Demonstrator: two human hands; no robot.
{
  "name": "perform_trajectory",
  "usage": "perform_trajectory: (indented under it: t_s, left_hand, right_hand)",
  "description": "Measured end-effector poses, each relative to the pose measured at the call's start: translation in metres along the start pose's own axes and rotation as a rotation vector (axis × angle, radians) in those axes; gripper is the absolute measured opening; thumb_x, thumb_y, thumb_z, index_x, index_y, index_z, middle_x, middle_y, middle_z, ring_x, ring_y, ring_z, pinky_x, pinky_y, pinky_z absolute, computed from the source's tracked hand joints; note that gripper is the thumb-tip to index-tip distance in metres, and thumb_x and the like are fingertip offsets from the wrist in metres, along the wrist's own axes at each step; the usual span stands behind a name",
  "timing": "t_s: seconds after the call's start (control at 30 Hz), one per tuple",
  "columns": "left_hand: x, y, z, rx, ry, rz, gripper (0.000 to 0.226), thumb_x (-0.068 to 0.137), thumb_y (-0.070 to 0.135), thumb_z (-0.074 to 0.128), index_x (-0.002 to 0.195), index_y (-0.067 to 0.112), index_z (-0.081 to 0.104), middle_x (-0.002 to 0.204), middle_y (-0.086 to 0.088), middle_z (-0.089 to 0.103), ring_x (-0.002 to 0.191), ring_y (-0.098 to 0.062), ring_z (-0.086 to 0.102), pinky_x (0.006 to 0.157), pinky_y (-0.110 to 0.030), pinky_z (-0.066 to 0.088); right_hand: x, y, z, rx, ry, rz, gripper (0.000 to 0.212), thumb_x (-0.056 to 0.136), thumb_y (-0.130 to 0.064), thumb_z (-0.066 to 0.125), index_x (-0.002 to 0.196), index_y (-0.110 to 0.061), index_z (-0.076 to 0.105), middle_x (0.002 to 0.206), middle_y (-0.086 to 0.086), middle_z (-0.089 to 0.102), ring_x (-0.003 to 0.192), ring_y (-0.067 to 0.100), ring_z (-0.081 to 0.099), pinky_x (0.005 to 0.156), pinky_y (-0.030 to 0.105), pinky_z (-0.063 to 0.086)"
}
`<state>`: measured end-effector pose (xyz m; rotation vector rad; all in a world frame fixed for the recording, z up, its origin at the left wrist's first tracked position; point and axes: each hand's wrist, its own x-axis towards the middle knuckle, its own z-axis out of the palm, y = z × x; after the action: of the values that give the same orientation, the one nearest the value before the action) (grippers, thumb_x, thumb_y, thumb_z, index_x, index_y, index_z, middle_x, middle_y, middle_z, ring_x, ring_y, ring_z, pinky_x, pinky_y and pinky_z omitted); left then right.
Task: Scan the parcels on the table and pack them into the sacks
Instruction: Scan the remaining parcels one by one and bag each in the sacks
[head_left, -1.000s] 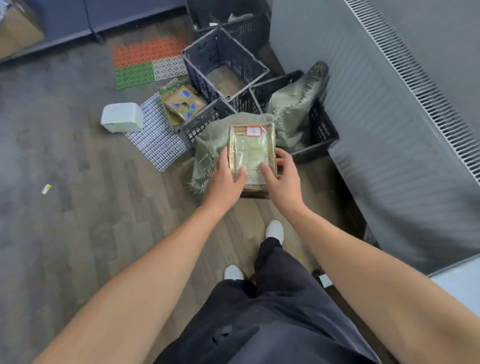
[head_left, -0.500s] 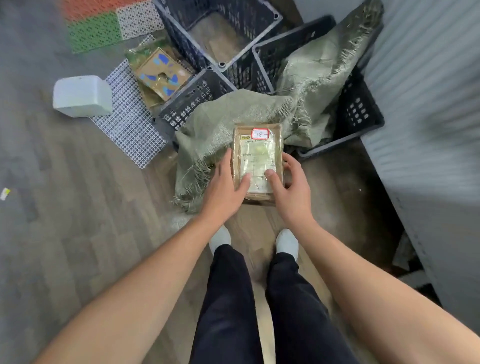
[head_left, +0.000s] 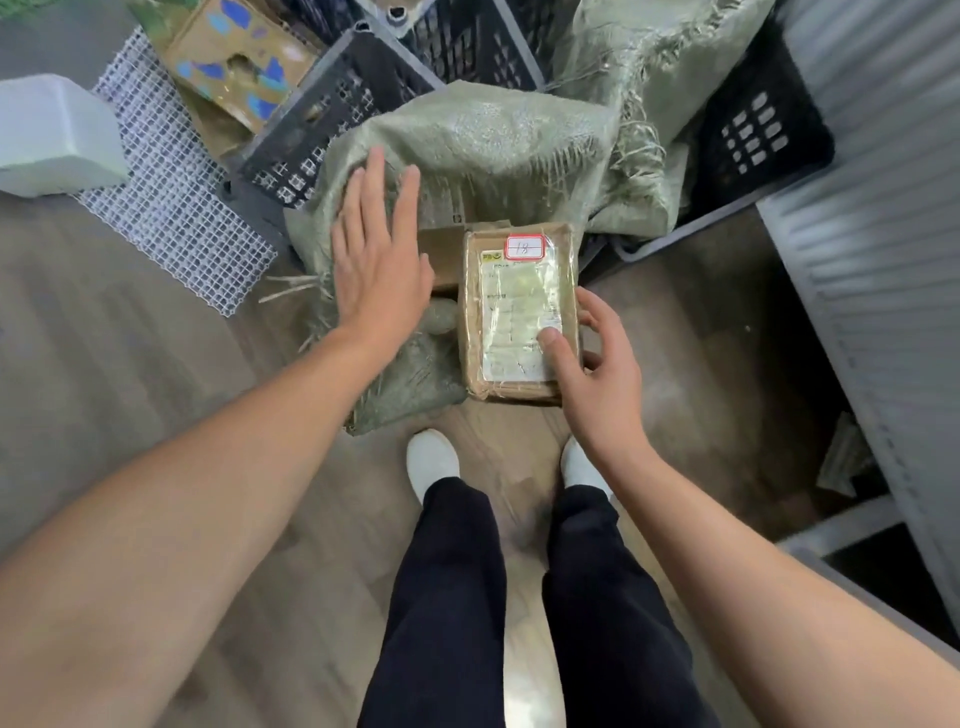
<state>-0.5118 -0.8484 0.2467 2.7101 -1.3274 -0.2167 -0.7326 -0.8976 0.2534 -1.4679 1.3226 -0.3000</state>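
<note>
Taped brown parcel (head_left: 514, 291) gripped by the right hand (head_left: 597, 374) — thumb on its label, fingers curled round its edge — over the green sack (head_left: 493, 150) on the floor (head_left: 156, 415), left hand (head_left: 376, 270) flat, fingers straight, over the sack.

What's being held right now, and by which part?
The right hand holds the parcel by its near right edge, thumb on top. The left hand, open over the sack, holds nothing.

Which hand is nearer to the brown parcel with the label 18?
Right. The right hand grips the parcel at its near right corner, thumb on the label. The left hand, fingers straight, is apart from it to the left, over the green sack.
</note>
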Motion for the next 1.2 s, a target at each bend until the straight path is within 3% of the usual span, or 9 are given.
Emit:
perform_trajectory:
  t_s: [0.17, 0.27, 0.33, 0.4, 0.53, 0.6, 0.7, 0.93, 1.2]
  left_hand:
    - [0.027, -0.007, -0.017, 0.053, 0.097, -0.029, 0.087, 0.086, 0.013, 0.067, 0.155, 0.021, 0.015, 0.159, -0.010, 0.022, 0.135, -0.025, 0.038, 0.108, -0.038, 0.034]
    - [0.041, -0.018, -0.027, 0.066, 0.032, -0.054, 0.051, 0.091, 0.012, 0.063, 0.140, 0.013, 0.046, 0.129, -0.010, 0.056, 0.116, -0.029, 0.050, 0.092, -0.044, 0.043]
    - [0.050, -0.023, -0.035, 0.060, 0.010, -0.071, 0.023, 0.093, 0.005, 0.058, 0.113, 0.008, 0.069, 0.106, -0.012, 0.064, 0.102, -0.032, 0.054, 0.080, -0.047, 0.047]
    - [0.059, -0.025, -0.043, 0.029, 0.043, -0.084, 0.020, 0.095, 0.007, 0.057, 0.106, 0.010, 0.073, 0.100, -0.010, 0.065, 0.096, -0.031, 0.058, 0.078, -0.046, 0.049]
    - [0.079, -0.030, -0.065, -0.024, 0.153, -0.117, 0.026, 0.098, 0.012, 0.052, 0.117, 0.014, 0.069, 0.111, -0.009, 0.064, 0.099, -0.029, 0.060, 0.081, -0.042, 0.051]
    - [0.085, -0.035, -0.076, -0.023, 0.177, -0.146, 0.028, 0.099, 0.012, 0.050, 0.119, 0.015, 0.068, 0.114, -0.009, 0.064, 0.101, -0.030, 0.060, 0.081, -0.040, 0.048]
    - [0.084, -0.039, -0.082, -0.004, 0.165, -0.137, 0.030, 0.098, 0.012, 0.046, 0.117, 0.016, 0.069, 0.115, -0.010, 0.063, 0.101, -0.031, 0.059, 0.080, -0.040, 0.045]
    - [0.052, -0.031, -0.071, -0.059, 0.095, -0.092, 0.029, 0.095, 0.022, 0.049, 0.121, 0.020, 0.063, 0.118, -0.004, 0.058, 0.106, -0.026, 0.056, 0.080, -0.042, 0.044]
    - [-0.022, 0.017, -0.068, 0.020, -0.056, 0.086, 0.050, 0.091, 0.026, 0.054, 0.140, 0.018, 0.047, 0.145, -0.007, 0.044, 0.129, -0.028, 0.043, 0.104, -0.045, 0.036]
  right_hand:
    - [0.000, -0.001, 0.003, 0.005, 0.003, 0.002, 0.051, 0.090, -0.051, 0.060, 0.139, -0.042, 0.046, 0.133, -0.021, 0.054, 0.118, 0.010, 0.059, 0.093, 0.045, 0.055]
    - [0.000, -0.004, 0.011, 0.003, 0.004, 0.001, 0.053, 0.091, -0.051, 0.061, 0.140, -0.039, 0.047, 0.134, -0.019, 0.054, 0.122, 0.007, 0.055, 0.096, 0.043, 0.053]
    - [0.001, -0.006, 0.019, 0.012, -0.004, 0.015, 0.053, 0.090, -0.053, 0.061, 0.140, -0.040, 0.046, 0.133, -0.019, 0.054, 0.120, 0.009, 0.057, 0.095, 0.044, 0.054]
    - [0.005, -0.011, 0.031, 0.013, -0.016, 0.035, 0.053, 0.090, -0.054, 0.060, 0.139, -0.040, 0.046, 0.132, -0.018, 0.055, 0.118, 0.011, 0.058, 0.094, 0.045, 0.054]
    - [0.030, -0.042, 0.064, -0.013, -0.018, 0.027, 0.054, 0.098, -0.039, 0.055, 0.148, -0.024, 0.041, 0.144, -0.007, 0.052, 0.131, 0.010, 0.048, 0.108, 0.043, 0.044]
    - [0.047, -0.063, 0.080, -0.007, -0.089, 0.054, 0.060, 0.104, -0.036, 0.046, 0.157, -0.017, 0.026, 0.158, 0.000, 0.037, 0.144, 0.014, 0.035, 0.120, 0.039, 0.029]
    - [0.057, -0.080, 0.091, -0.031, -0.146, 0.093, 0.062, 0.107, -0.033, 0.039, 0.160, -0.015, 0.013, 0.166, 0.000, 0.019, 0.151, 0.015, 0.019, 0.119, 0.027, 0.016]
    - [0.036, -0.059, 0.086, -0.018, -0.094, 0.093, 0.059, 0.102, -0.027, 0.048, 0.156, -0.018, 0.027, 0.158, 0.002, 0.035, 0.144, 0.015, 0.034, 0.119, 0.038, 0.030]
    - [0.007, -0.081, 0.034, -0.042, -0.082, 0.044, 0.055, 0.100, -0.027, 0.054, 0.151, -0.016, 0.038, 0.150, 0.002, 0.046, 0.137, 0.015, 0.043, 0.116, 0.035, 0.034]
